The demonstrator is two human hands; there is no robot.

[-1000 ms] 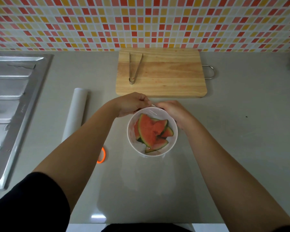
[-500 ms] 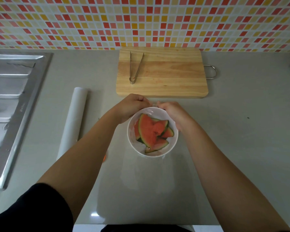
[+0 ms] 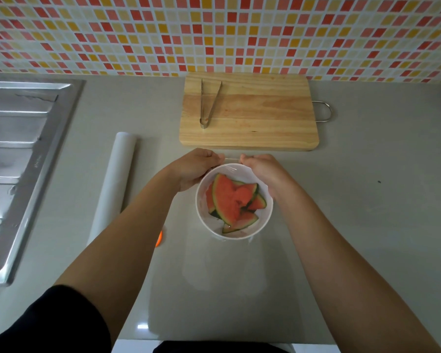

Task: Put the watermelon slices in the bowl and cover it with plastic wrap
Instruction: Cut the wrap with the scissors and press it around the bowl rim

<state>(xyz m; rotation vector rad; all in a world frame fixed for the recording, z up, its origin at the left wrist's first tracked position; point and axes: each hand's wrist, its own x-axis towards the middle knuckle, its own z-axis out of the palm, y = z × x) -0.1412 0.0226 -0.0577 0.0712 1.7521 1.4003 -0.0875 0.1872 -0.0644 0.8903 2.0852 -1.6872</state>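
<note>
Watermelon slices [image 3: 227, 200] are all in the white bowl [image 3: 239, 236], frame centre, just below the cutting board [image 3: 250, 118]. My left hand [image 3: 196, 169] and right hand [image 3: 261, 169] sit close together at the bowl's far rim, each pinching the plastic wrap [image 3: 232, 159], a taut strand between them. The film looks thin, light and clingy and probably bunches or tears easily. Best to grip its edge, keep tension even and pull down past the rim. The bowl may slide.

The white bowl [image 3: 233, 233] stands just in front of the cutting board [image 3: 265, 118], holding overlapping green-rinded watermelon slices [image 3: 229, 200], with clear plastic wrap [image 3: 231, 159] taut at its far rim, and the white roll [image 3: 112, 184] lies front-left of the board.
</note>
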